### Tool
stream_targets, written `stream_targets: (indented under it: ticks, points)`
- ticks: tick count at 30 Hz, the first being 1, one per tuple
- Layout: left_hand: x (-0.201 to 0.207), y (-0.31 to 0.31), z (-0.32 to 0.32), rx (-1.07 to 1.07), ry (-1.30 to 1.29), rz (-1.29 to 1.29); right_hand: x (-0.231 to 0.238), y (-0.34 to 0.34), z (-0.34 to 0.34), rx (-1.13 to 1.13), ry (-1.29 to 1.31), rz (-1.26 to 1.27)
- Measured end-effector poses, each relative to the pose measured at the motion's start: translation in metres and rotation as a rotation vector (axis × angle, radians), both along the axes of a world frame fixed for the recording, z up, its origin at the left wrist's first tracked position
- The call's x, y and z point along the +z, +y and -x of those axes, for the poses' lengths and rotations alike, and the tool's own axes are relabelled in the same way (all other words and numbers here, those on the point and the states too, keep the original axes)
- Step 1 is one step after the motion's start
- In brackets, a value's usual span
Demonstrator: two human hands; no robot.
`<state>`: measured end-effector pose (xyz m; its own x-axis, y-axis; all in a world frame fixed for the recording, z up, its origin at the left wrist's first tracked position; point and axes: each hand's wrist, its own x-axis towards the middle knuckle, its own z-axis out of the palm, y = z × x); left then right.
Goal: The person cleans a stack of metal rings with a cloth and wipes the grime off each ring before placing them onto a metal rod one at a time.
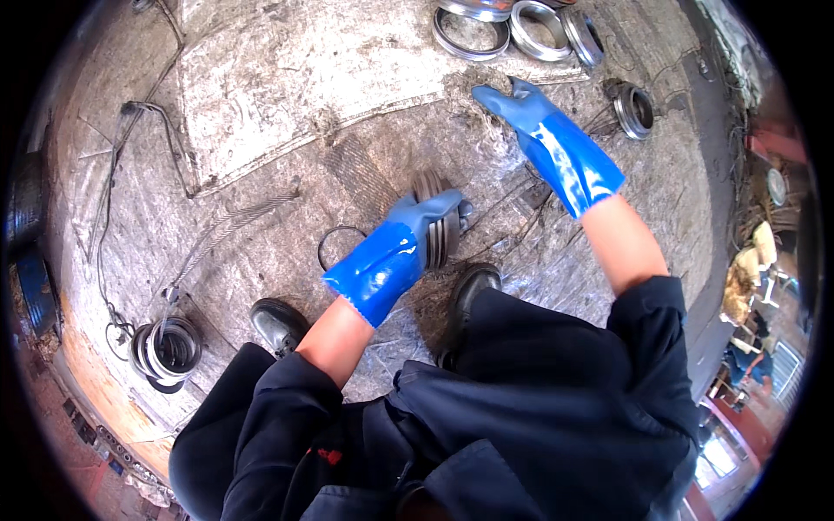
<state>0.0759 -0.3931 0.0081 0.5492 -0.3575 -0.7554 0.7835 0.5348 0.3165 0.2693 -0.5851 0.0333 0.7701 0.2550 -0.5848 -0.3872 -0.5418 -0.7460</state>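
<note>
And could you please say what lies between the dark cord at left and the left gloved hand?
In the head view, a twisted wire rope and, nearer the left gloved hand, a thin dark hoop lie between them.

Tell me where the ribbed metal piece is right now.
In the head view, the ribbed metal piece is near the picture's middle, gripped by the left hand, just ahead and slightly left of the right boot.

A round part [443,236] is in the left hand [426,211], ahead of the right shoe [476,282]. Rings [547,53] lie past the right hand [514,102] — one more ring [625,115] sits right of it. Far left, a ring pile [155,358] sits near a rope [248,217].
</note>
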Motion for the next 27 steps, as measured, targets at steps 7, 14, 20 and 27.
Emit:
stream_targets:
  ticks: [7,14,20,27]
  points:
    - [0.000,0.000,-0.026,-0.018,-0.473,-0.443,0.074,0.023,0.034,0.248,-0.566,-0.211]
    - [-0.011,-0.005,-0.058,0.670,0.439,0.331,0.043,0.083,0.073,0.833,-1.123,0.217]
    - [-0.053,-0.007,-0.015,-0.055,-0.453,-0.273,0.004,0.084,-0.010,0.719,-0.451,0.522]
    - [-0.029,0.012,-0.039,-0.155,-0.141,-0.319,-0.050,0.046,-0.032,0.269,0.071,0.373]
